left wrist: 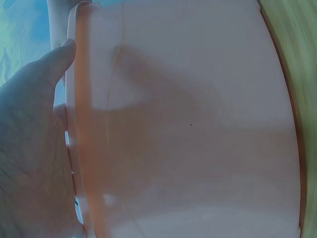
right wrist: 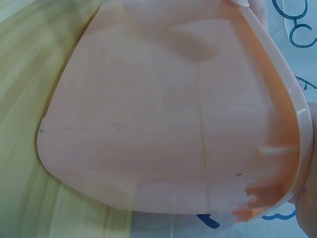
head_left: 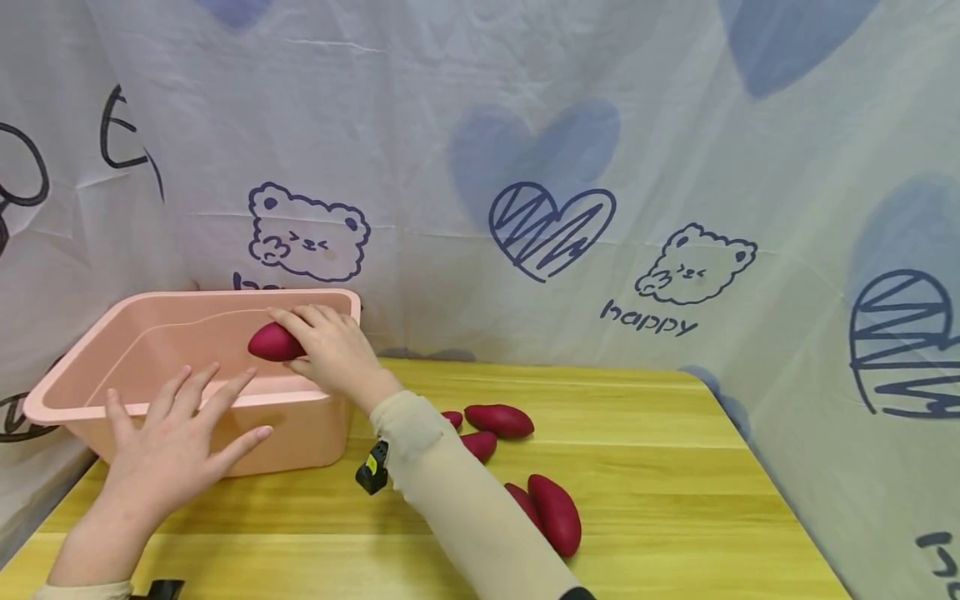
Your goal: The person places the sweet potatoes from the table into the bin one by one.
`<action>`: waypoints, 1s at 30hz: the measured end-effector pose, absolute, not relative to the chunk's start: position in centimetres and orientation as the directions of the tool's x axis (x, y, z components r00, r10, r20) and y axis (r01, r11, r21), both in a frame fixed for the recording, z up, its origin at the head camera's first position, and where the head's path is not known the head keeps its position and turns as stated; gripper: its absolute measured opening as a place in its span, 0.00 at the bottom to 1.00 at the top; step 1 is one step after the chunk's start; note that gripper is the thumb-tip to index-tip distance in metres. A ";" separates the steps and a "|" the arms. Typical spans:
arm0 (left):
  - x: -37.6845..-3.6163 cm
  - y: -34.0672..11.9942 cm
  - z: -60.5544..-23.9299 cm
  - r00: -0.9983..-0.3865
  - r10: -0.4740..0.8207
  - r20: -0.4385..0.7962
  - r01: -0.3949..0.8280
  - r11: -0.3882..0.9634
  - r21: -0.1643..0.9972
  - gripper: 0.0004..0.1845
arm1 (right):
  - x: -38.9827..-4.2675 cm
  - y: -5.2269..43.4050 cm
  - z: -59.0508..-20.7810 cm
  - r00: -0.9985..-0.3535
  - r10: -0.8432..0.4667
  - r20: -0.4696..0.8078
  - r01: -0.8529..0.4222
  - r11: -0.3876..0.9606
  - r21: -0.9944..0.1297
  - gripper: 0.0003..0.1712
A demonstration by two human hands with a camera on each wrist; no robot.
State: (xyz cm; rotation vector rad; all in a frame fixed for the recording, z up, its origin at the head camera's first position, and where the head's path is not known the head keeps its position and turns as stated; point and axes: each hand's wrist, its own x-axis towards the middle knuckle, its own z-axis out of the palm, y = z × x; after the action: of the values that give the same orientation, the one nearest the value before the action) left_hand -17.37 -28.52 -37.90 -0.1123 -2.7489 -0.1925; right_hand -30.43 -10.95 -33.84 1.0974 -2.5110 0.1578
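Observation:
A pink plastic bin (head_left: 300, 437) stands at the left of the wooden table. My right hand (head_left: 333, 350) reaches over its front right corner and grips a dark purple-red sweet potato (head_left: 272, 342), fingers over the top and thumb beneath. The sweet potato is held above the bin's inside. At the front rim, my left hand (head_left: 176, 433) has its fingers spread over the edge. In the left wrist view the thumb (left wrist: 62, 57) lies right at the rim. The right wrist view shows the bin's outer wall (right wrist: 129, 114), with the held sweet potato out of sight.
Several more sweet potatoes lie on the table (head_left: 675, 467), right of the bin: one (head_left: 500, 421) farther back, another (head_left: 556, 515) nearer, some partly hidden behind my right sleeve (head_left: 465, 492). A printed cloth (head_left: 427, 167) hangs behind the table.

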 end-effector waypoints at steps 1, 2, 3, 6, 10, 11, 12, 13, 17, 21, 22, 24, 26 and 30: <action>-17.4 -28.5 -37.9 -0.924 0.052 0.379 0.104 0.988 0.118 0.42 | -30.4 -10.9 -33.8 -0.617 -0.680 0.396 -0.725 0.686 0.050 0.37; -17.4 -28.5 -37.9 -0.924 0.052 0.379 0.104 0.988 0.118 0.42 | -30.5 -10.9 -33.8 -0.617 -0.681 0.395 -0.726 0.686 0.050 0.37; -17.4 -28.5 -37.9 -0.925 0.051 0.378 0.103 0.988 0.119 0.42 | -30.5 -10.9 -33.8 -0.616 -0.682 0.393 -0.725 0.686 0.054 0.38; -17.4 -28.5 -37.8 -0.926 0.048 0.375 0.100 0.988 0.119 0.42 | -30.5 -10.9 -33.8 -0.617 -0.687 0.383 -0.725 0.686 0.063 0.39; -17.3 -28.5 -37.8 -0.928 0.047 0.371 0.098 0.988 0.121 0.42 | -30.5 -10.9 -33.8 -0.621 -0.690 0.372 -0.722 0.688 0.070 0.40; -17.3 -28.5 -37.9 -0.928 0.047 0.369 0.098 0.988 0.121 0.42 | -30.5 -10.9 -33.8 -0.623 -0.689 0.370 -0.722 0.689 0.068 0.40; -17.3 -28.5 -37.9 -0.929 0.047 0.368 0.098 0.988 0.121 0.42 | -30.5 -10.9 -33.8 -0.625 -0.689 0.368 -0.722 0.689 0.066 0.40; -17.3 -28.5 -37.9 -0.929 0.047 0.367 0.098 0.988 0.120 0.42 | -30.5 -10.9 -33.8 -0.626 -0.689 0.367 -0.721 0.690 0.064 0.40; -17.3 -28.4 -37.8 -0.929 0.049 0.366 0.099 0.988 0.118 0.42 | -30.5 -10.8 -33.9 -0.627 -0.685 0.372 -0.719 0.692 0.061 0.40; -17.3 -28.4 -37.8 -0.931 0.052 0.362 0.101 0.988 0.119 0.42 | -30.4 -10.7 -33.9 -0.623 -0.680 0.387 -0.717 0.694 0.065 0.39; -17.3 -28.4 -37.8 -0.932 0.052 0.359 0.101 0.988 0.120 0.42 | -30.4 -10.6 -34.0 -0.621 -0.680 0.391 -0.717 0.694 0.068 0.39; -17.3 -28.4 -37.8 -0.934 0.050 0.353 0.099 0.988 0.121 0.43 | -30.3 -10.6 -34.0 -0.615 -0.679 0.402 -0.718 0.692 0.071 0.38; -17.3 -28.4 -37.8 -0.936 0.050 0.349 0.098 0.988 0.123 0.43 | -30.3 -10.5 -34.0 -0.611 -0.675 0.414 -0.715 0.695 0.078 0.38; -17.3 -28.4 -37.8 -0.934 0.051 0.352 0.100 0.988 0.121 0.43 | -30.1 -10.3 -34.1 -0.597 -0.659 0.457 -0.696 0.709 0.113 0.37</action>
State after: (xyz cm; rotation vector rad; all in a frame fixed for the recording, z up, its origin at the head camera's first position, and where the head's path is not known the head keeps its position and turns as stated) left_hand -17.29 -28.39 -37.82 -0.1087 -2.7771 -0.1939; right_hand -30.11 -10.31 -34.12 1.0389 -2.4441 0.1051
